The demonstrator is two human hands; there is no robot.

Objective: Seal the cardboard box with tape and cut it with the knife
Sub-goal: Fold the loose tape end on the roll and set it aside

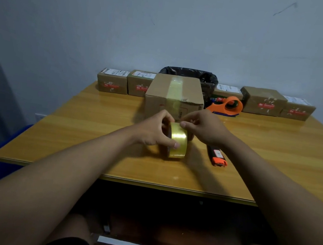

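Both hands on the tape roll [178,141], held on edge just above the desk [72,130]. Left hand [153,130] wrapped around it, thumb across the front; right hand [201,126] pinching at the top rim. Cardboard box [173,95] right behind, tape strip down its middle. Knife [216,155] lies on the desk beside the right wrist

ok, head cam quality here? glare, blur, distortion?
Head view: dim, bluish room light; soft overall, parcel labels unreadable. Glare streaks on the glossy table and the tape roll. Wide-angle stretch enlarges the forearms at the frame's bottom. Both hands cast soft shadows beneath the roll.
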